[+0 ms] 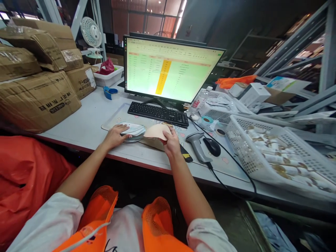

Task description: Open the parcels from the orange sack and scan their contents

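Observation:
In the head view my left hand (115, 136) is at the left edge of a stack of flat, rounded clear packets (133, 130). Its fingers lie over the top packet and the thumb presses along the near side. To the right, my right hand (172, 141) pinches a thin beige rounded piece (156, 132) by its right end, thumb on top. That piece is tilted up just beside the stack, above the desk mat. What it is made of I cannot tell.
Beyond my hands stand a keyboard (157, 112) and a lit monitor (170, 71). A grey barcode scanner (197, 147) and black mouse (212, 146) lie to the right, near a white basket (243, 150) of small rolls. Cardboard boxes (36, 98) pile up at left.

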{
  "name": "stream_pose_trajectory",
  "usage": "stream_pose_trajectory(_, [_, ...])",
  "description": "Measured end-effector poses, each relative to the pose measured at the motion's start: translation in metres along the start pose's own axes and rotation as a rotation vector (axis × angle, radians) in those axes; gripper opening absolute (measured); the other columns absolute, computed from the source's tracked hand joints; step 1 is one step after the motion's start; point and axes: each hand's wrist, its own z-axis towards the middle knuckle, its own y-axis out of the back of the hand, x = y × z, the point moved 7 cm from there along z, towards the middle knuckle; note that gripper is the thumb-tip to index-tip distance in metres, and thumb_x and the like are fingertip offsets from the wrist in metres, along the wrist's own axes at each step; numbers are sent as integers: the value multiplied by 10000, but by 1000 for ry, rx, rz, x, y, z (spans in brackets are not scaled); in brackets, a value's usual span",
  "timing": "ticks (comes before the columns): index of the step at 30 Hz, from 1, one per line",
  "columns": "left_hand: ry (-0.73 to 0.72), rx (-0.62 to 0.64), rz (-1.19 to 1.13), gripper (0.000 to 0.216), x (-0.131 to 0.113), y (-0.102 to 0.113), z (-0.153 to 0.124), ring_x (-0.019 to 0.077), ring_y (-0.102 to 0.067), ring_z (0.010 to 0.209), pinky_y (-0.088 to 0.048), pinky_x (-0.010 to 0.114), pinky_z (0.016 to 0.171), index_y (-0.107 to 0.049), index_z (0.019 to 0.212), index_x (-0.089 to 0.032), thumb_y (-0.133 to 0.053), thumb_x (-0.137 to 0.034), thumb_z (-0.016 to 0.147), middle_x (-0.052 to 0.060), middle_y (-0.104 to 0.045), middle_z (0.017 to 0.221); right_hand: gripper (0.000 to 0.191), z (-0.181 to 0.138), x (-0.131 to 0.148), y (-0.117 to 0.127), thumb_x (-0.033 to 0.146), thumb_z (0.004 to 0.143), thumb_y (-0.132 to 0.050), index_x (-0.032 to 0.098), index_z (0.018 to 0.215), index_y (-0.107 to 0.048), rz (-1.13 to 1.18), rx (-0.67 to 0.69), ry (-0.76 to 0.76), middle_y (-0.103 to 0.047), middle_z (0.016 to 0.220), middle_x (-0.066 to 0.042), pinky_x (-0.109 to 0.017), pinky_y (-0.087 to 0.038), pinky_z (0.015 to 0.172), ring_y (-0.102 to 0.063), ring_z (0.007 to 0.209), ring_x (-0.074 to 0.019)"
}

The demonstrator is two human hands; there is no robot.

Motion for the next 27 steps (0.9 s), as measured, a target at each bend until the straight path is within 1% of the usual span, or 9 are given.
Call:
stream_pose_trajectory(4, [15, -98, -149, 676, -8, 3, -3, 310, -600, 1317, -409, 442, 1175, -745, 1253, -151, -515, -701, 933, 150, -701, 1329, 602, 14, -4, -30, 387, 707, -640, 173, 1264, -559, -364, 5, 76, -671, 1168, -101, -412, -585, 866, -661, 967, -237])
stream_pose_trajectory(7, [47, -148, -226, 681, -17, 3, -6, 316, -622, 1292, -440, 436, 1144, -758, 1235, -168, -481, -718, 943, 143, -709, 1316, 462, 14, -8, -62, 357, 716, -653, 176, 1141, -623, -473, 101, 117, -692, 1133, -112, -458, -517, 1003, -631, 1048, -277])
stream_pose_trajectory(9, [76, -162, -263, 686, -22, 2, -7, 318, -622, 1293, -455, 418, 1118, -760, 1237, -182, -457, -727, 950, 129, -712, 1316, 376, 11, -10, -84, 320, 733, -655, 190, 1085, -638, -547, 181, 136, -706, 1111, -107, -468, -487, 1041, -619, 1073, -285])
stream_pose_trajectory(11, [122, -180, -290, 715, -23, 2, -8, 324, -637, 1268, -476, 400, 1078, -753, 1250, -172, -418, -734, 961, 128, -727, 1289, 366, 8, -9, -103, 293, 763, -633, 197, 1117, -634, -600, 267, 145, -715, 1106, -87, -459, -504, 1020, -629, 1054, -270])
stream_pose_trajectory(14, [209, -231, -346, 794, -17, 3, -11, 334, -664, 1215, -499, 380, 1020, -741, 1260, -122, -368, -757, 964, 149, -753, 1218, 436, 6, -3, -119, 306, 846, -548, 197, 1266, -578, -660, 380, 156, -713, 1148, -69, -425, -558, 935, -659, 996, -235])
stream_pose_trajectory(17, [224, -250, -396, 794, -15, 1, -11, 337, -669, 1199, -501, 362, 994, -746, 1252, -119, -401, -767, 949, 151, -764, 1183, 468, 4, 0, -127, 280, 846, -545, 161, 1299, -539, -770, 441, 152, -708, 1162, -116, -451, -551, 940, -666, 1014, -276])
stream_pose_trajectory(20, [222, -273, -408, 755, -16, -1, -11, 342, -688, 1153, -514, 360, 948, -773, 1200, -142, -439, -765, 936, 142, -779, 1126, 449, -2, -6, -138, 242, 774, -622, 138, 1206, -557, -897, 490, 119, -714, 1096, -176, -513, -517, 956, -664, 1026, -357])
stream_pose_trajectory(22, [243, -294, -416, 768, -15, -2, -10, 347, -702, 1106, -525, 364, 915, -787, 1153, -137, -436, -781, 926, 137, -789, 1063, 409, -7, -10, -148, 244, 747, -651, 158, 1138, -566, -936, 523, 100, -713, 1091, -183, -510, -508, 949, -661, 1031, -372])
stream_pose_trajectory(27, [277, -343, -455, 903, -3, 3, -11, 342, -702, 1082, -540, 378, 915, -781, 1100, -94, -331, -851, 903, 150, -784, 1009, 195, -10, -10, -160, 216, 678, -663, 203, 856, -583, -819, 588, 66, -712, 999, -92, -376, -506, 918, -645, 995, -286])
